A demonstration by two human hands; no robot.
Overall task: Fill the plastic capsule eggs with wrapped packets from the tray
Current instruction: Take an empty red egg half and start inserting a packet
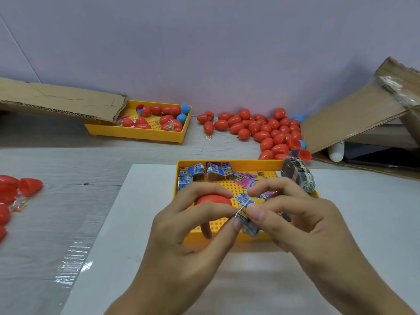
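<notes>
gripping one red egg (213, 199), left hand (181, 226); right hand (293, 221) pinching one packet (244, 204); two yellow trays (250, 164).

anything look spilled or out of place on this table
Yes. A small clear packet lies loose on the table below an opened red egg, outside the far yellow tray. A stack of wrapped packets perches on the near tray's right rim, tilted outward. A torn cardboard flap overhangs the far tray.
</notes>
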